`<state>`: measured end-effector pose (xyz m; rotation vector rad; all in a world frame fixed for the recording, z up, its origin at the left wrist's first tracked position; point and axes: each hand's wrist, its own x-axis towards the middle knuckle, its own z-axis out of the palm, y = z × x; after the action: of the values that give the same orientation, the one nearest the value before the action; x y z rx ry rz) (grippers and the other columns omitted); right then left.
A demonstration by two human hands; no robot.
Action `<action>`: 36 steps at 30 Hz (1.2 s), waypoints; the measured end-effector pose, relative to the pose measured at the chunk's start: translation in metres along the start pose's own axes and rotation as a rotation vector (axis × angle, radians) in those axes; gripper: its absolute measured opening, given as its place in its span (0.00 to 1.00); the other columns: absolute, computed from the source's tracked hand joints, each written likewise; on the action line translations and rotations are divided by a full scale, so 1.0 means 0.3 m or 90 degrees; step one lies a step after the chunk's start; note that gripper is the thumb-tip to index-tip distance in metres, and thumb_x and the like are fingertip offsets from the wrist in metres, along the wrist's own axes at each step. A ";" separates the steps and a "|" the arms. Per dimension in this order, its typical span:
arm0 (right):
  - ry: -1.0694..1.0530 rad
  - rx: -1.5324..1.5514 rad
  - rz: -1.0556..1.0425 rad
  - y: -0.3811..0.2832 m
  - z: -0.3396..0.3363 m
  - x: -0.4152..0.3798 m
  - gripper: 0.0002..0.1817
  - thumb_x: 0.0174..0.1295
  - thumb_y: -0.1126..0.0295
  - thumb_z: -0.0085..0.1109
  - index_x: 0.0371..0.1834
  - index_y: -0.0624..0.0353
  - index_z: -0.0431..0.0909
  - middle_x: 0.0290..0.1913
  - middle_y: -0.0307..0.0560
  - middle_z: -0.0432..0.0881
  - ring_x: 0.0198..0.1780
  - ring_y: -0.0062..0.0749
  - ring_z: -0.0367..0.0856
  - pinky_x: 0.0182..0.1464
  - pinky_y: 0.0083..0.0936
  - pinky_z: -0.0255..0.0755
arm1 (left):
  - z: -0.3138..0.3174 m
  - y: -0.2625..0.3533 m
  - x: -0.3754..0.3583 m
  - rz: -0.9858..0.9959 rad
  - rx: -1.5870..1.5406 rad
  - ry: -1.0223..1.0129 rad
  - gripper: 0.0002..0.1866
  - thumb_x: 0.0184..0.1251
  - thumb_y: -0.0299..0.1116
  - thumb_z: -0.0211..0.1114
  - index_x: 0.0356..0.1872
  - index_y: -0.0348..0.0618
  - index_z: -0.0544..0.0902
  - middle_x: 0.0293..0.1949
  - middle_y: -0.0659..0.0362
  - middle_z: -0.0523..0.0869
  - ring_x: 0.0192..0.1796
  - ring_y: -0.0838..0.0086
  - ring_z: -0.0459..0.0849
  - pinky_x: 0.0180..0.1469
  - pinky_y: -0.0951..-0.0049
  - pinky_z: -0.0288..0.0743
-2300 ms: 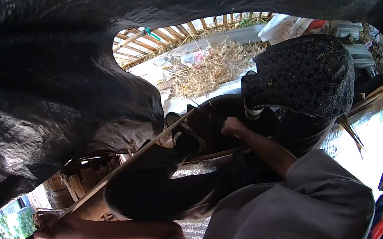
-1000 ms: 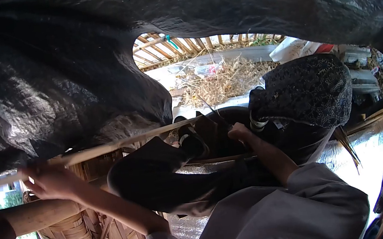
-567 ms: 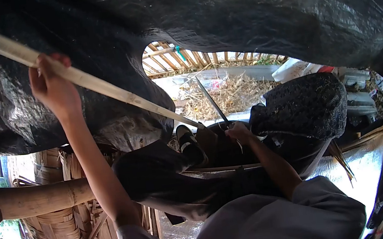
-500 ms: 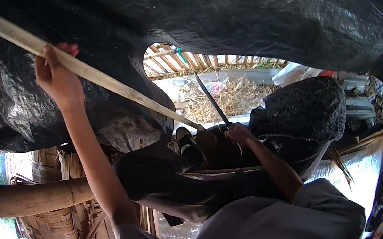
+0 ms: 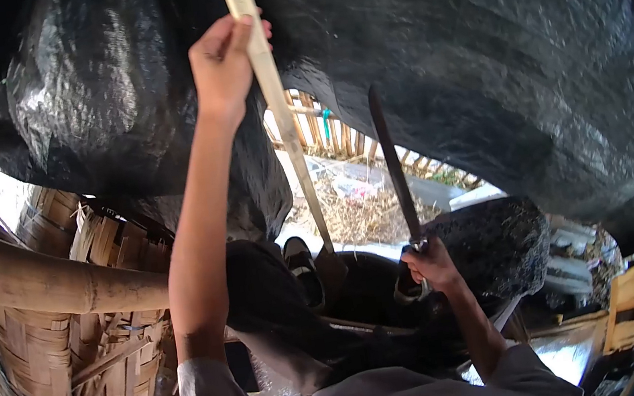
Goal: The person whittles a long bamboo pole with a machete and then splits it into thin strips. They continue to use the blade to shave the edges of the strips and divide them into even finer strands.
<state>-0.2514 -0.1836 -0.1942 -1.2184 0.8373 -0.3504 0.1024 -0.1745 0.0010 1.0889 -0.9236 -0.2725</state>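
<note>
A long, pale bamboo strip point(image 5: 276, 94) slants from the top of the view down to my feet, where its lower end meets a dark wooden block point(image 5: 333, 269). Near its upper part, my left hand point(image 5: 223, 61) grips it with fingers closed around it. In my right hand point(image 5: 433, 263) is the handle of a long-bladed knife point(image 5: 393, 159), its dark blade pointing up and to the right of the strip. Blade and strip are apart.
Black plastic sheeting point(image 5: 457, 40) hangs overhead and ahead. A thick bamboo pole point(image 5: 61, 282) and woven bamboo baskets point(image 5: 32, 359) stand at left. Beyond the opening are a bamboo fence point(image 5: 335, 126) and dry straw point(image 5: 359, 212). A wooden crate point(image 5: 632, 304) sits at right.
My left hand has swung right, bringing the bamboo strip from a strong slant to nearly upright. My right hand has moved slightly right and down with the knife, whose blade now stands steeper.
</note>
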 end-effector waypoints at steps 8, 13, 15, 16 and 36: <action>0.186 -0.252 -0.389 -0.446 0.004 0.083 0.12 0.49 0.76 0.61 0.17 0.61 0.66 0.14 0.35 0.67 0.16 0.15 0.67 0.18 0.19 0.57 | 0.059 0.000 -0.027 -0.110 -0.112 -0.045 0.12 0.65 0.33 0.55 0.41 0.33 0.75 0.31 0.55 0.80 0.32 0.74 0.80 0.38 0.75 0.77; 0.206 -0.399 -0.591 -0.712 0.057 0.171 0.10 0.49 0.75 0.60 0.19 0.63 0.68 0.13 0.37 0.67 0.16 0.17 0.66 0.21 0.18 0.58 | 0.063 -0.050 -0.061 -0.205 -0.143 -0.136 0.08 0.64 0.30 0.56 0.37 0.34 0.75 0.32 0.54 0.81 0.35 0.71 0.82 0.40 0.74 0.77; 0.250 -0.498 -0.697 -0.786 0.087 0.210 0.09 0.49 0.73 0.59 0.21 0.64 0.68 0.12 0.43 0.69 0.15 0.24 0.70 0.21 0.19 0.60 | 0.068 -0.089 -0.083 -0.236 -0.137 -0.158 0.11 0.65 0.35 0.55 0.35 0.35 0.76 0.31 0.54 0.82 0.35 0.71 0.82 0.41 0.70 0.77; 0.256 -0.493 -0.700 -0.817 0.099 0.236 0.09 0.49 0.73 0.59 0.21 0.64 0.68 0.12 0.43 0.69 0.15 0.24 0.70 0.21 0.19 0.60 | 0.071 -0.104 -0.095 -0.232 -0.133 -0.164 0.11 0.65 0.35 0.55 0.35 0.35 0.76 0.31 0.54 0.82 0.35 0.71 0.82 0.41 0.70 0.77; 0.226 -0.940 -0.763 -0.757 -0.004 0.486 0.12 0.36 0.70 0.58 0.29 0.51 0.75 0.17 0.44 0.77 0.20 0.39 0.78 0.22 0.34 0.70 | 0.211 -0.224 -0.166 -0.289 -0.043 -0.205 0.22 0.71 0.48 0.40 0.26 0.42 0.71 0.17 0.61 0.73 0.19 0.80 0.73 0.22 0.79 0.66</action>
<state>-0.1130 -0.3563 -0.0397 -3.0965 0.4728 -1.0051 0.0398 -0.2164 -0.0720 1.2054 -0.9334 -0.8669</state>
